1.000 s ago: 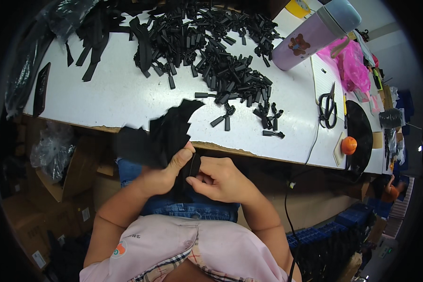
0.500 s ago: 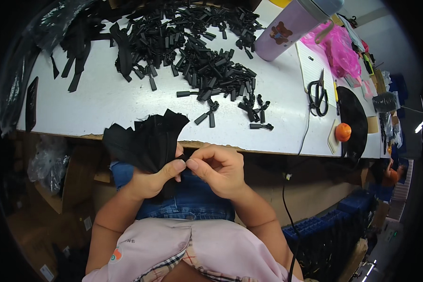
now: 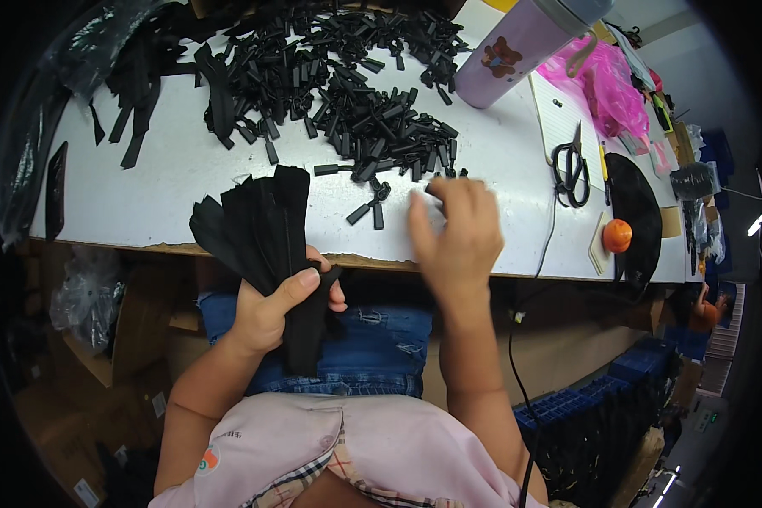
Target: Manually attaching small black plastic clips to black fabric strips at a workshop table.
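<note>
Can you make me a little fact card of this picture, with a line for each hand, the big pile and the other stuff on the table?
Left hand: holding a fanned bundle of black strips at the table's front edge
Right hand: over the table, blurred; can't tell if it holds anything
Big pile: many small black zipper pulls
Table: white top
Bottle: light purple, bear picture, right of the pile
Scissors: black handles
Round thing: orange, near the right end
Plastic bag: bright pink, beyond the scissors
</note>
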A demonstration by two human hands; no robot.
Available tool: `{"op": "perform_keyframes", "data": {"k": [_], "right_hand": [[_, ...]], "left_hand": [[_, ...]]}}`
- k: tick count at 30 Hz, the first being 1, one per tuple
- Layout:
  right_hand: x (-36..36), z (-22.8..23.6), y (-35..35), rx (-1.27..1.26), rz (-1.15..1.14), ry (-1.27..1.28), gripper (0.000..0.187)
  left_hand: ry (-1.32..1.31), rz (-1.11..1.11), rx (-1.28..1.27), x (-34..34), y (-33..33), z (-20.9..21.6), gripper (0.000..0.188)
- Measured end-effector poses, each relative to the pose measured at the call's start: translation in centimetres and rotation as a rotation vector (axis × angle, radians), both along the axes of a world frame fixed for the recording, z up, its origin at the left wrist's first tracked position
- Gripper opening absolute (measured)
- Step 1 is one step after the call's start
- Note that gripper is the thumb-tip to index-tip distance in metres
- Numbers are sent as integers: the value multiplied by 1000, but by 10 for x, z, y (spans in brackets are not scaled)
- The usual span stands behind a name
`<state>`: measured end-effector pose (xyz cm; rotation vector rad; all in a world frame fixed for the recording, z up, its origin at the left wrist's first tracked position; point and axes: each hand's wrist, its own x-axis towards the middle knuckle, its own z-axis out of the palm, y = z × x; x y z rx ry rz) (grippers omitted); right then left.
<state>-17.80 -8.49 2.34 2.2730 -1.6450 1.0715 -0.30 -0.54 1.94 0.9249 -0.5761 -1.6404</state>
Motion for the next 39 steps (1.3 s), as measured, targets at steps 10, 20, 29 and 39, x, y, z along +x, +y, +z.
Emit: {"op": "perform_keyframes", "data": {"k": [10, 20, 29, 39], "right_hand": [[-20, 5, -6, 79, 154, 134, 13], [2, 5, 8, 171, 62, 240, 15], [-2, 1, 30, 24, 57, 278, 19], [-6, -21, 32, 9, 204, -33, 21]], "left_hand": [[-354, -17, -214, 9, -1, -14, 14], [-427, 4, -271, 3, -1, -15, 16], [-430, 18, -262, 5, 2, -18, 17], [-462, 13, -241, 3, 2, -16, 15]]}}
